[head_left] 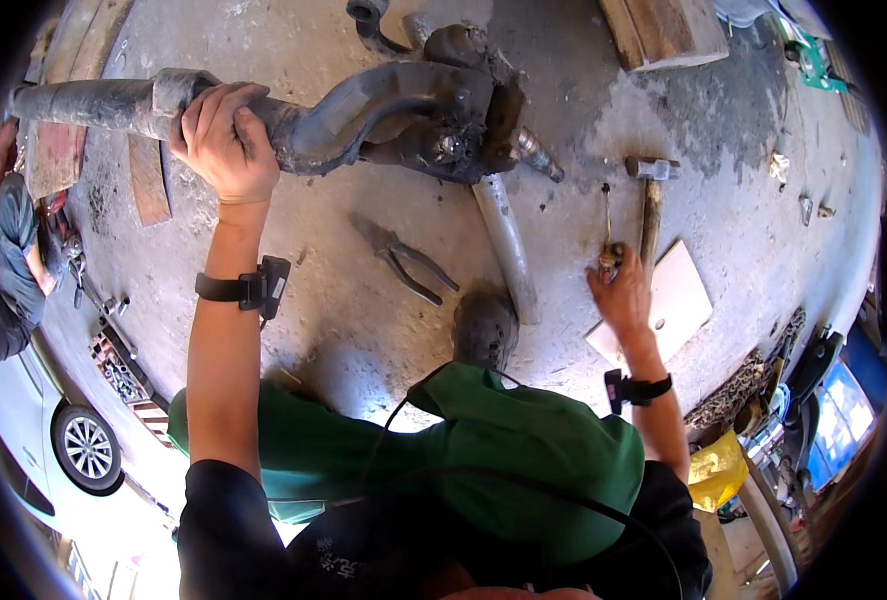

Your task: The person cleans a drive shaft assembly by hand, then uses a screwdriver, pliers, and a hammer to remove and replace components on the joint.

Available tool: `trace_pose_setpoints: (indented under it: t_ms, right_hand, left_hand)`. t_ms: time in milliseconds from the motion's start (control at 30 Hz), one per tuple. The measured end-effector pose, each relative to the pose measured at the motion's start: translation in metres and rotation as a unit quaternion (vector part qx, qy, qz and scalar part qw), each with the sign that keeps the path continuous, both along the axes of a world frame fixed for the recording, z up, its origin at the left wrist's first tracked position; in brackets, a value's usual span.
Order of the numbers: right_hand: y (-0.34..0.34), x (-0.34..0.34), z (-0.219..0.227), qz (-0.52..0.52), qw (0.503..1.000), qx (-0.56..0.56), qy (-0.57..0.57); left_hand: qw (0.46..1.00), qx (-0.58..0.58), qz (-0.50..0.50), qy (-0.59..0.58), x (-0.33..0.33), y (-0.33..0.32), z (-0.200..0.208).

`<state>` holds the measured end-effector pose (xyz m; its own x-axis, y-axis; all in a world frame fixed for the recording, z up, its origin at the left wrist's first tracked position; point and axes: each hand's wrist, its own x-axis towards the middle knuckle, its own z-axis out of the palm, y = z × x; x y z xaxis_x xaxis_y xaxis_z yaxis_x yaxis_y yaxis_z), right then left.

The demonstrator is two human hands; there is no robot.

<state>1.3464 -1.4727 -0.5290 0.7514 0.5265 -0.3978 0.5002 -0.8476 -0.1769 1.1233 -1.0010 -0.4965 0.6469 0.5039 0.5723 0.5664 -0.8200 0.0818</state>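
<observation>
My left hand is closed round a long, dark, greasy axle part with a thick curved arm, lying across the floor in front of me. At its right end sit a dirty joint and a threaded stud. My right hand is closed on a thin-shafted tool like a screwdriver, its shaft pointing away from me; the fingers partly cover its handle. Just beside that hand lies a hammer with a wooden handle. Pliers rest with handles spread between my arms, left of a grey metal pipe.
A pale square board lies under my right wrist. Wooden blocks stand at the far side, with planks at the left. Further left are a socket set, a car wheel and another person. Clutter and a yellow bag lie right.
</observation>
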Motion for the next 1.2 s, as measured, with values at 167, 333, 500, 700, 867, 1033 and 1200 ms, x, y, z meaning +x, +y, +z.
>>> trace_pose_setpoints:
  t_ms: [167,333,500,700,867,1033,1200]
  right_hand:
    - [-0.016,-0.015,-0.002,-0.061,0.985,0.155,0.038]
    - [0.066,-0.039,0.072,0.029,0.935,0.314,0.164]
    - [0.103,-0.056,0.069,-0.002,0.914,0.314,0.259]
    - [0.114,-0.065,0.058,-0.027,0.911,0.306,0.276]
    - [0.125,-0.063,0.048,-0.035,0.902,0.306,0.304]
    - [0.151,-0.055,0.053,-0.079,0.892,0.284,0.343]
    - [0.155,-0.039,0.065,-0.076,0.892,0.273,0.353]
  left_hand:
    - [0.999,-0.004,-0.024,-0.04,0.01,0.0,-0.005]
    - [0.999,0.004,-0.021,-0.038,0.003,0.002,-0.006]
    - [1.0,-0.011,-0.012,-0.001,0.004,0.0,-0.003]
    - [1.0,-0.005,-0.01,0.0,0.004,0.001,-0.004]
    - [1.0,-0.011,-0.015,-0.024,0.004,0.001,-0.004]
    - [0.999,-0.017,-0.021,-0.03,0.007,-0.001,-0.004]
    - [0.999,-0.018,-0.025,-0.029,0.003,0.001,-0.004]
